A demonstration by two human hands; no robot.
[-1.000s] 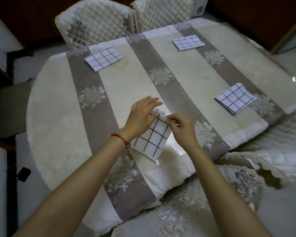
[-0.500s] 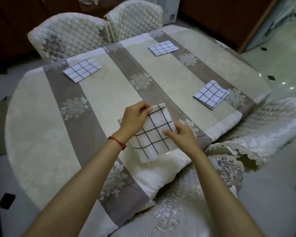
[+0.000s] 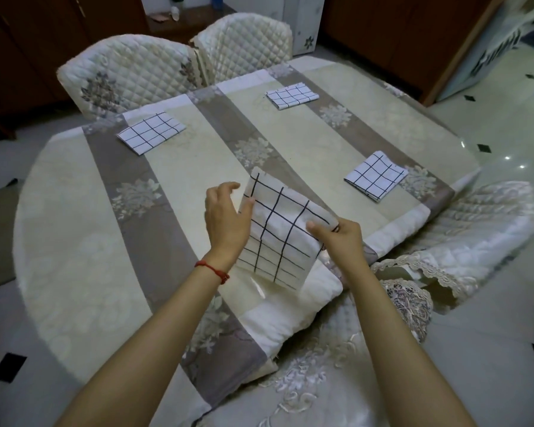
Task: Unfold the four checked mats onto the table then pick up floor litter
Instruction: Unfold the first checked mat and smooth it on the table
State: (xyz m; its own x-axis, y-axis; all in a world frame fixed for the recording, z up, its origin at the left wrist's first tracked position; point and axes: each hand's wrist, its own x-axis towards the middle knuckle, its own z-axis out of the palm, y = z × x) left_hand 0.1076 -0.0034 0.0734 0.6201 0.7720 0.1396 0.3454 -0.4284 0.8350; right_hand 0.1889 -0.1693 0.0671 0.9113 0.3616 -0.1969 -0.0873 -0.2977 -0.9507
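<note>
1. The held checked mat is lifted above the near edge of the table, tilted, its top corner pointing away from the person and its long axis running from that far corner down towards the near edge.
2. Three folded checked mats lie flat on the table: the far-left mat, the far mat and the right mat, well apart from one another.
3. The left hand grips the held mat's left edge, thumb on the front and the other fingers extended.
4. The right hand pinches the mat's right corner.
5. Both forearms reach forward over the table; a red cord circles the left wrist.
</note>
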